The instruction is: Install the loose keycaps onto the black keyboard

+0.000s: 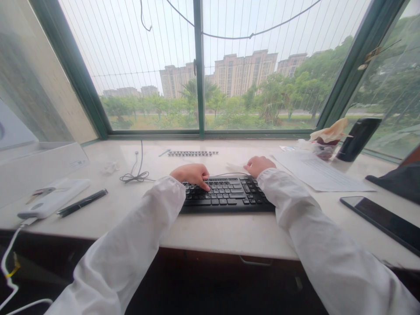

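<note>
A black keyboard (228, 202) lies on the white tabletop in front of me. My left hand (192, 174) is over its left-centre keys, fingers curled under, with one digit pointing down onto a key. Whatever those curled fingers hold, if anything, is hidden. Behind the keyboard's right back edge, my right hand (260, 165) is closed, its fingertips together at the end of a thin white tissue (235, 168). Farther back, small dark keycaps (193, 153) stand in two rows, with a thin bluish stick (164, 153) to their left.
A coiled cable (135, 176), a black pen (82, 203) and a white power bank (54, 199) with keys on it lie left. To the right are printed paper (318, 168), a phone (382, 221), a dark bottle (358, 139) and a crumpled wrapper (329, 136). A window stands behind.
</note>
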The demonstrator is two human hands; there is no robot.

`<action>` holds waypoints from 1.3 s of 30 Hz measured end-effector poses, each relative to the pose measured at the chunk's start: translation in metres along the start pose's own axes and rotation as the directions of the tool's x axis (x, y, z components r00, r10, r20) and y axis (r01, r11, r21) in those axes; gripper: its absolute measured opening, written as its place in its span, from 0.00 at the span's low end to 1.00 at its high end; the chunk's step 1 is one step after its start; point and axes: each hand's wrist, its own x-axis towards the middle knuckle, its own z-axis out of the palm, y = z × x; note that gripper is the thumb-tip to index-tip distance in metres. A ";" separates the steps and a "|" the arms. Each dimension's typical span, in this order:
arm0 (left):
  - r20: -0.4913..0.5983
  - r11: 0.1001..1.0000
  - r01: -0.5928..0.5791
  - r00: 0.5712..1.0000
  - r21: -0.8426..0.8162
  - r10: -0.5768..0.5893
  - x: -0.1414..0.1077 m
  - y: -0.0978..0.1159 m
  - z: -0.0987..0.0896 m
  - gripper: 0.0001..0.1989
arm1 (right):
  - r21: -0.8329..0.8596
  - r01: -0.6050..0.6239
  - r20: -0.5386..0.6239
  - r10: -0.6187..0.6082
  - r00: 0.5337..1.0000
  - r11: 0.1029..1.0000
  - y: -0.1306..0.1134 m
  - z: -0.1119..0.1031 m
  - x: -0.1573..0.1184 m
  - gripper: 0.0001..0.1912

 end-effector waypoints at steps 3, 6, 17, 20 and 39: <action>-0.003 1.000 0.004 1.000 -0.015 -0.004 0.000 0.000 0.000 0.27 | 0.000 -0.002 0.004 0.002 1.000 1.000 0.000 0.000 0.000 0.16; 0.017 0.999 0.031 0.999 -0.027 -0.030 0.000 -0.001 0.000 0.27 | 0.005 -0.002 0.008 0.002 1.000 1.000 0.000 -0.001 -0.001 0.16; 0.008 0.994 0.035 0.999 -0.104 -0.034 0.001 -0.002 0.000 0.28 | 0.006 -0.002 0.003 0.002 1.000 1.000 0.000 0.000 0.000 0.16; 0.009 0.994 0.057 0.998 -0.093 -0.057 0.001 -0.004 -0.001 0.28 | 0.007 -0.010 0.006 0.010 1.000 1.000 0.000 -0.001 0.000 0.16; 0.059 0.997 -0.031 0.998 -0.070 0.036 -0.001 0.012 0.003 0.28 | 0.009 -0.005 0.009 0.005 1.000 1.000 0.000 -0.002 -0.001 0.16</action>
